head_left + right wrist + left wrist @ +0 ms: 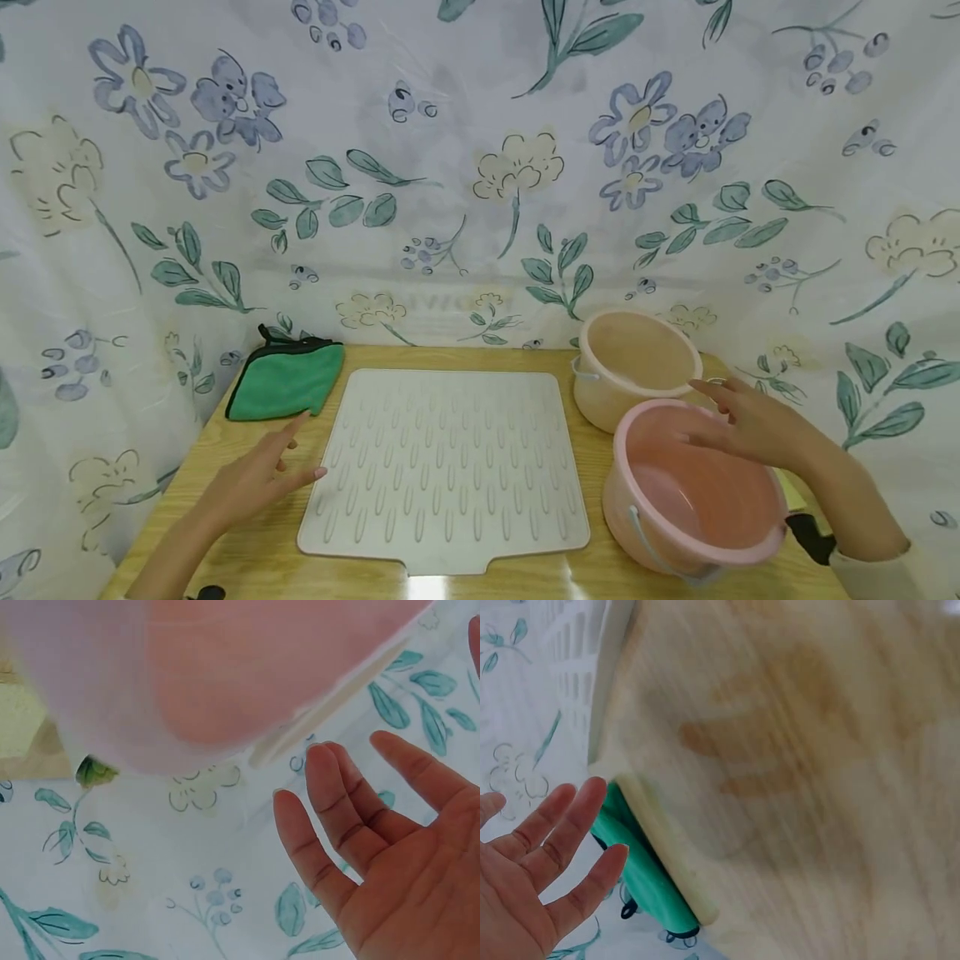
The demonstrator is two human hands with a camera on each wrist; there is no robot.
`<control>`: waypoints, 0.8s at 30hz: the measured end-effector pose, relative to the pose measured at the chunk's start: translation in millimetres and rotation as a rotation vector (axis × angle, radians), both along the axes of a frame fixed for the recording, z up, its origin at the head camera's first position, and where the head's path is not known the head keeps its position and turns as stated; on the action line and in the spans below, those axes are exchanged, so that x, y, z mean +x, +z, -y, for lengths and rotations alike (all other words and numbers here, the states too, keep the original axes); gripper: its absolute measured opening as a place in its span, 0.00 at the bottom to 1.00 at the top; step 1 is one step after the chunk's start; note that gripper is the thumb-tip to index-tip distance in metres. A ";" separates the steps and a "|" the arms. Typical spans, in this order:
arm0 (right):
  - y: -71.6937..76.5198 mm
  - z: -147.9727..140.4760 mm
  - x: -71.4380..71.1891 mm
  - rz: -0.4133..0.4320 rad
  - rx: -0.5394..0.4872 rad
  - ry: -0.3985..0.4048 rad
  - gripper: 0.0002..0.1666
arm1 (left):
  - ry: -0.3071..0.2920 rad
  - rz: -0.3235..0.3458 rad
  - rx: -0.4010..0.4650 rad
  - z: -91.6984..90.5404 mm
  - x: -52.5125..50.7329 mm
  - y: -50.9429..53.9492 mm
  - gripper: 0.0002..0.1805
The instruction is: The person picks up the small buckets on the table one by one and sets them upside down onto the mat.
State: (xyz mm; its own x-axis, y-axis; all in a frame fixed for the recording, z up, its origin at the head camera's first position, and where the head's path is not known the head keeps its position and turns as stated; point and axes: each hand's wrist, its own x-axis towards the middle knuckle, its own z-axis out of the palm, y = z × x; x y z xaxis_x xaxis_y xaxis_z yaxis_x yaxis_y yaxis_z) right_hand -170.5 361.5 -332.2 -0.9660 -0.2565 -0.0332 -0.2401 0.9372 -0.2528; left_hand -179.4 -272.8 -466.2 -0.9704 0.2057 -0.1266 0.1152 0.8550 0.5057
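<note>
My left hand [251, 479] hovers at the left of a white ribbed mat [446, 467], fingers extended and holding nothing. Just beyond its fingertips lies a folded green cloth [285, 383] with black edging. In the left wrist view that hand [544, 866] appears beside the green cloth [649, 870]. Over the far right of a pink bucket [652, 533] is my right hand [757, 425], its fingers loosely spread with nothing in them. The right wrist view has this hand [405, 840] apart from the blurred pink bucket [217, 682].
A cream bucket [637, 354] with a pale handle stands behind the pink one, close to the floral curtain [465, 150]. Something yellow-green [791, 492] is mostly hidden right of the pink bucket. The wooden table [247, 542] shows around the mat.
</note>
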 end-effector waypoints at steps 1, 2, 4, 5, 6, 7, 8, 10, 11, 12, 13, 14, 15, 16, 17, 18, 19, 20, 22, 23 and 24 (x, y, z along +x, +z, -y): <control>-0.5 -1.9 0.8 0.002 -0.002 -0.007 0.49 | 0.002 0.011 0.002 -0.1 1.0 -2.2 0.52; -1.3 -4.1 1.8 0.004 -0.002 -0.011 0.49 | 0.003 0.015 0.001 -0.7 1.9 -4.1 0.53; -4.3 -8.3 4.2 0.009 -0.004 -0.024 0.50 | 0.005 0.012 -0.004 -2.8 3.8 -7.3 0.53; -6.3 -10.2 5.8 0.013 -0.009 -0.029 0.50 | 0.008 0.014 -0.009 -3.9 5.1 -8.6 0.53; -8.4 -12.0 7.8 0.019 -0.012 -0.035 0.50 | 0.008 0.016 -0.008 -4.8 6.4 -9.8 0.53; -10.9 -13.6 9.8 0.020 -0.014 -0.042 0.50 | 0.013 0.020 -0.004 -5.7 7.9 -11.0 0.52; -13.3 -15.3 11.7 0.021 -0.010 -0.051 0.51 | 0.011 0.022 0.004 -6.2 9.6 -11.9 0.51; -17.7 -17.5 16.0 0.022 -0.013 -0.070 0.51 | 0.015 0.040 0.020 -6.8 13.2 -13.9 0.50; -20.1 -18.4 18.3 0.016 -0.017 -0.074 0.50 | 0.018 0.048 0.028 -7.0 15.2 -15.0 0.50; -21.8 -19.3 20.2 0.006 -0.017 -0.079 0.50 | 0.019 0.054 0.033 -7.0 16.9 -16.3 0.49; -23.5 -20.4 22.0 -0.011 -0.021 -0.081 0.49 | 0.019 0.057 0.035 -6.9 18.8 -17.5 0.49; -24.7 -21.3 24.0 -0.020 -0.025 -0.087 0.49 | 0.021 0.062 0.037 -6.8 20.6 -18.5 0.48; -25.6 -22.0 26.5 -0.029 -0.030 -0.092 0.48 | 0.026 0.071 0.039 -6.8 22.3 -19.7 0.48; -27.0 -23.4 28.9 -0.047 -0.026 -0.094 0.47 | 0.028 0.075 0.041 -6.6 24.1 -20.8 0.48; -28.4 -25.0 31.5 -0.073 -0.022 -0.092 0.46 | 0.028 0.077 0.043 -6.6 25.7 -22.2 0.48; -28.9 -26.3 34.2 -0.090 -0.013 -0.102 0.45 | 0.025 0.075 0.049 -6.4 27.3 -23.7 0.48; -30.3 -28.0 37.3 -0.104 -0.012 -0.111 0.43 | 0.023 0.073 0.056 -6.0 29.1 -25.4 0.48; -31.8 -29.8 40.1 -0.112 -0.001 -0.124 0.43 | 0.019 0.069 0.062 -5.6 30.6 -27.0 0.48; -35.5 -34.1 44.8 -0.126 0.016 -0.150 0.42 | 0.012 0.057 0.073 -4.8 33.4 -30.5 0.47; -37.3 -36.2 46.6 -0.122 0.014 -0.162 0.42 | 0.005 0.050 0.081 -4.3 34.5 -32.1 0.47; -38.8 -37.9 48.0 -0.106 0.014 -0.180 0.44 | -0.001 0.044 0.087 -3.5 35.4 -33.4 0.47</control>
